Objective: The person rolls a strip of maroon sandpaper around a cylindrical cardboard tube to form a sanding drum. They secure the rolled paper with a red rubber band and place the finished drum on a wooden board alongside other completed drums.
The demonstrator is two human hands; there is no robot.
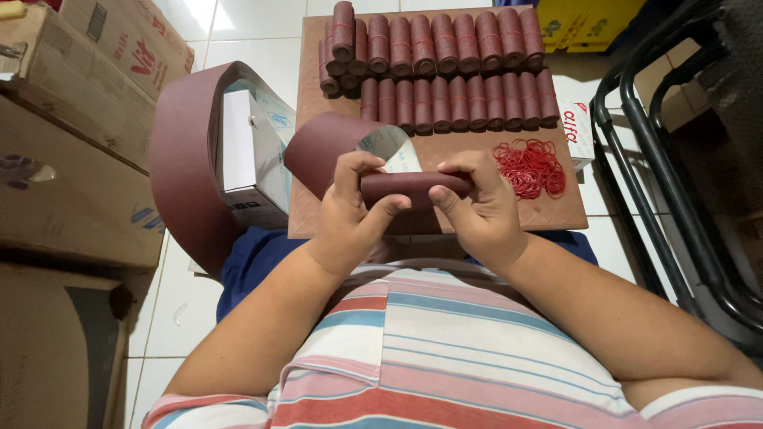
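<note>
— That roll (415, 187) between the fingers (373, 208), is it cloth?

— Abrasive sheet, matt maroon and gritty, with pale paper backing just above the fingertips.

— And beyond them?

— A brown wooden board (318, 71), dull, with a scored grid; red rubber bands (531, 167), slightly glossy. Off to the side, matt cardboard boxes (71, 143).

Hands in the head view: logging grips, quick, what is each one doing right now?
Left hand: closed on the left end of the dark red sandpaper roll.
Right hand: closed on the roll's right end.
</note>
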